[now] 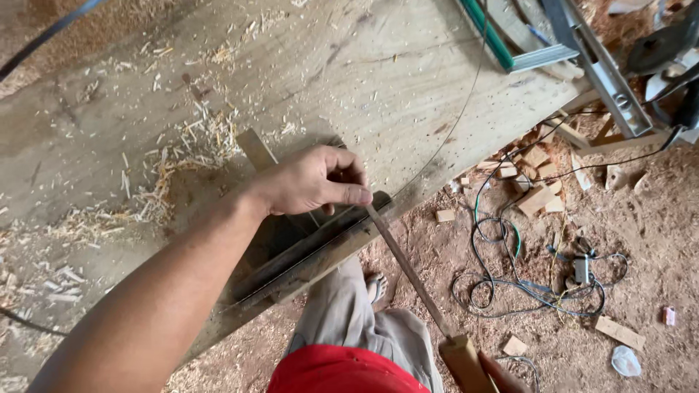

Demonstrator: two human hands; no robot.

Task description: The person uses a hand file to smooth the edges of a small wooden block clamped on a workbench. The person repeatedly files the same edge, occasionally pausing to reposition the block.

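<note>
Right hand (502, 375) at the bottom edge, fingers closed round a wooden file handle (466, 362), metal file (404, 263) running up to left hand (313, 182), fingers pinching its tip against dark strips (313, 251) at the table (378, 80) edge, wood shavings (182, 160) beyond

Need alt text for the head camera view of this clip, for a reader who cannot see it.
Seen from above, a person's left hand steadies a long metal file against the edge of a wooden workbench; the right hand grips its wooden handle. Wood shavings litter the bench, and tangled cables lie on the floor.
</note>
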